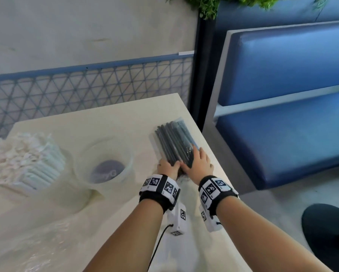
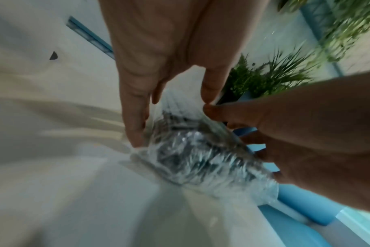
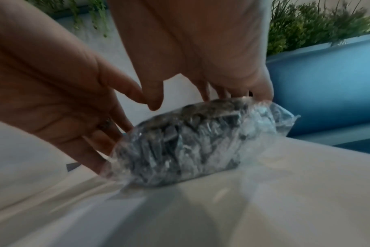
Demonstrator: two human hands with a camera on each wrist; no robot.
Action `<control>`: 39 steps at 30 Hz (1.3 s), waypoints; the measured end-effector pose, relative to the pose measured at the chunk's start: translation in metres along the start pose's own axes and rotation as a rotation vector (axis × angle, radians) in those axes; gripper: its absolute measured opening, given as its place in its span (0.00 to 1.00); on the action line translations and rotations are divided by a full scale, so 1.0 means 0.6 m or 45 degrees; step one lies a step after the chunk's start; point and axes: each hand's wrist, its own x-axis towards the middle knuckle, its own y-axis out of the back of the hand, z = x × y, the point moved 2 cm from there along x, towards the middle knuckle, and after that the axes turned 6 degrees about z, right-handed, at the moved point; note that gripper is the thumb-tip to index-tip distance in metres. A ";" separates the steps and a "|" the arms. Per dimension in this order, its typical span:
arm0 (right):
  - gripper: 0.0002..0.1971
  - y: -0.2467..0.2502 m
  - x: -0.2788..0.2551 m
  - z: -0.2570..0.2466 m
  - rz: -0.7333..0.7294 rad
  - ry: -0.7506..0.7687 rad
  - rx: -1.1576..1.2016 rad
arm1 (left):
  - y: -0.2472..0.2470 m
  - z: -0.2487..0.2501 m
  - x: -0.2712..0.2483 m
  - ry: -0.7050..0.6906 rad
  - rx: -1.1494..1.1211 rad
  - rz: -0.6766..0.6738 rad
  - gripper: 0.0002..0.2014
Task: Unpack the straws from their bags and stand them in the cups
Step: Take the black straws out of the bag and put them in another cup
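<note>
Bag (image 1: 174, 142) of dark straws lying flat near table (image 1: 113, 118) right edge, right of cup (image 1: 106, 163). Near end of bag flanked by both hands: left hand (image 1: 167, 166) on its left side, fingers fairly straight against the plastic; right hand (image 1: 199, 162) on top and right side, fingers spread over it. Firm grip or just touching: cannot tell. White wrapped straws (image 1: 25, 161) heaped left of cup. Blue bench (image 1: 282, 114) right of table.
</note>
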 end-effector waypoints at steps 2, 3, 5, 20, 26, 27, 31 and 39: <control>0.41 -0.010 0.003 0.005 -0.062 -0.012 -0.073 | -0.015 -0.004 0.011 0.041 0.005 -0.010 0.28; 0.41 -0.012 0.004 0.008 -0.078 -0.014 -0.086 | -0.019 -0.004 0.015 0.050 0.009 -0.014 0.27; 0.42 -0.011 0.005 0.011 -0.092 -0.007 -0.095 | -0.020 -0.008 0.022 0.074 0.017 -0.008 0.26; 0.35 0.039 -0.054 -0.028 -0.156 -0.257 1.172 | 0.005 0.011 -0.103 -0.685 0.014 0.010 0.30; 0.37 0.049 -0.080 -0.016 0.008 -0.295 1.372 | 0.035 -0.014 -0.156 -0.993 0.256 0.028 0.36; 0.29 0.055 -0.094 -0.016 -0.007 -0.261 1.402 | 0.048 -0.019 -0.156 -0.979 0.194 0.014 0.37; 0.11 0.067 -0.142 -0.015 -0.210 -0.102 1.538 | 0.105 -0.042 -0.146 -0.770 -0.064 -0.025 0.44; 0.26 0.044 -0.205 -0.037 -0.518 0.020 1.547 | 0.207 -0.082 -0.166 -0.544 -0.346 -0.100 0.30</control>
